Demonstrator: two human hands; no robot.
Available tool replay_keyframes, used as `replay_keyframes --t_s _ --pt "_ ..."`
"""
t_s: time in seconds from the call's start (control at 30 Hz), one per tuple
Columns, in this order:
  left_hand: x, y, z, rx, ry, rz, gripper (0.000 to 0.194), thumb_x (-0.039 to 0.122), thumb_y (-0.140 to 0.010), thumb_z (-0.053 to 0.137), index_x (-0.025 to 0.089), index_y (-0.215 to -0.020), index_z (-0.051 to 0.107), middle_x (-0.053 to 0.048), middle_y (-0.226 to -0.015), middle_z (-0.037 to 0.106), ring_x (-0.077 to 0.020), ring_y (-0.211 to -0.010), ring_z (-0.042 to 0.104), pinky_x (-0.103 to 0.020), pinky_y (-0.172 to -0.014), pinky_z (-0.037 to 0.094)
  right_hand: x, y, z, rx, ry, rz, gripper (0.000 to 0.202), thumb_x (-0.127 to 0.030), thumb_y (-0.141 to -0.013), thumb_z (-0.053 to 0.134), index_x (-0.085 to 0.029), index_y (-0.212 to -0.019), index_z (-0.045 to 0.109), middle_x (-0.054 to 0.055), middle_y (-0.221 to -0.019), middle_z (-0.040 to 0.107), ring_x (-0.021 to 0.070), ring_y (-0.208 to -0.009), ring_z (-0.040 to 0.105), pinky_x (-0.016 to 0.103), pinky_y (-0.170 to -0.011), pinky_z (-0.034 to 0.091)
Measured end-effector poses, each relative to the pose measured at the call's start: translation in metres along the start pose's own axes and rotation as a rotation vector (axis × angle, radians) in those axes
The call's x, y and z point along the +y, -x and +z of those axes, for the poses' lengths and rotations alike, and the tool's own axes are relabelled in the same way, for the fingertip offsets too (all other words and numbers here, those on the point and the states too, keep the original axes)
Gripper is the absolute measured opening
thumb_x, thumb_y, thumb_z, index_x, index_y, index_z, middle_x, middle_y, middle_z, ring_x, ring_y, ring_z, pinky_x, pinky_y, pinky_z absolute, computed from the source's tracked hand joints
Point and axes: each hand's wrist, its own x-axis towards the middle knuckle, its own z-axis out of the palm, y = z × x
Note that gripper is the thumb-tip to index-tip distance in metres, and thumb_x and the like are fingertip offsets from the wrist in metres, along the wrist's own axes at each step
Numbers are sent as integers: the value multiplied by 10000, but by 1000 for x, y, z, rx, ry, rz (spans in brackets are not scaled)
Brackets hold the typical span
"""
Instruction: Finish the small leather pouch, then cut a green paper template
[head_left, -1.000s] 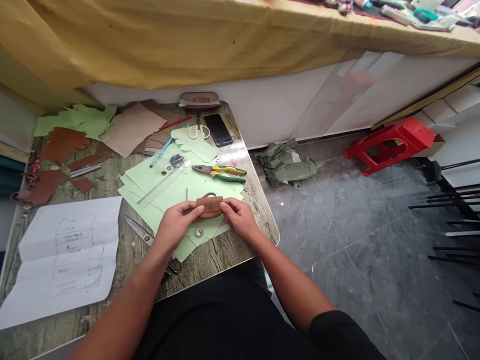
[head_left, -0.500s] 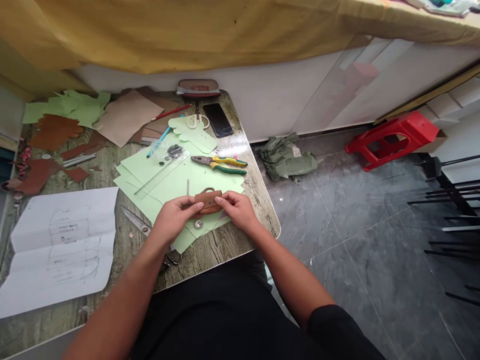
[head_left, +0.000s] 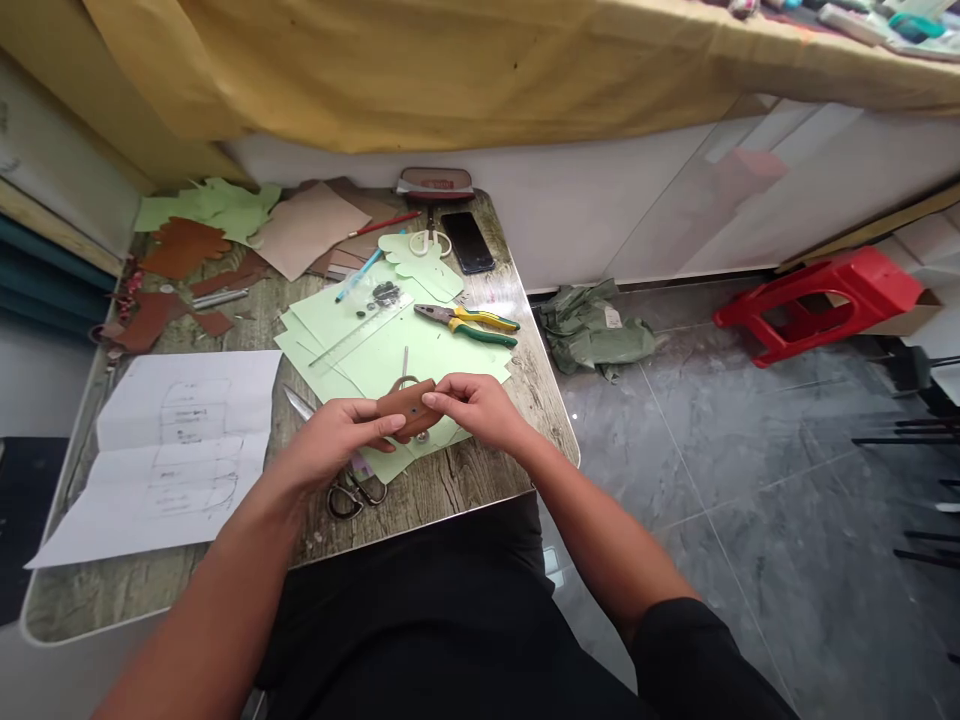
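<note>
Grey floor [head_left: 757,500] lies lower right; mid-frame, over the table [head_left: 469,470], your left hand [head_left: 339,435] and right hand [head_left: 478,408] pinch a part-hidden leather pouch [head_left: 403,403].

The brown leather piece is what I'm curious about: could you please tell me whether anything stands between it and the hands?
Nothing visible does: the left hand and right hand hold opposite ends of the brown leather piece directly. The pliers lie beyond it on the green sheets.
</note>
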Motion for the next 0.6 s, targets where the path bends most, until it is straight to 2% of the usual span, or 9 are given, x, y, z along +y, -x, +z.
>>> replay_keyframes --t_s 0.07,0.13,0.23,0.3,0.47,0.53,0.6 --pt "0 5 -10 64 -17 17 508 642 -664 947 197 -906 904 -173 -926 842 -283 -764 748 -343 -610 596 -4 -8 10 13 19 -20 335 -482 -987 731 -204 -801 744 -42 -664 590 140 -643 504 276 -632 393" --pt "-1 10 -22 157 7 59 505 617 -659 960 202 -941 908 -166 -922 844 -291 -765 750 -354 -605 602 -10 -13 23 59 58 -61 322 -468 -1026 688 -206 -858 770 -23 -696 641 150 -668 548 292 -676 432" --pt "-5 16 -38 337 107 152 500 554 -658 984 217 -1019 907 -152 -984 853 -316 -875 784 -377 -708 641 -23 -13 46 136 192 -146 281 -455 -1040 690 -218 -1130 810 -12 -736 680 159 -659 570 309 -700 456" --pt "-8 19 -45 415 171 197 475 524 -660 989 212 -1009 906 -147 -987 855 -310 -897 790 -375 -749 647 -31 -6 62 131 264 -185 389 -469 -1045 691 -219 -1335 755 -5 -760 699 168 -665 592 312 -710 478" --pt "-13 29 -49 459 315 234 439 483 -664 991 160 -943 890 -146 -918 847 -283 -835 786 -349 -711 641 -32 14 92 93 294 -211 600 -462 -1055 675 -227 -1596 564 17 -860 748 181 -687 633 322 -731 515" --pt "-14 34 -48 454 392 236 455 464 -645 1005 136 -934 880 -146 -897 840 -269 -819 781 -332 -694 641 -27 20 99 95 285 -218 641 -452 -1050 679 -235 -1630 514 13 -868 744 181 -684 637 318 -716 518" --pt "-14 39 -47 476 504 237 462 439 -623 1024 126 -927 869 -131 -888 835 -234 -788 766 -298 -666 636 -23 24 104 155 275 -228 620 -445 -1066 656 -201 -1617 510 22 -876 740 185 -695 643 317 -706 523"
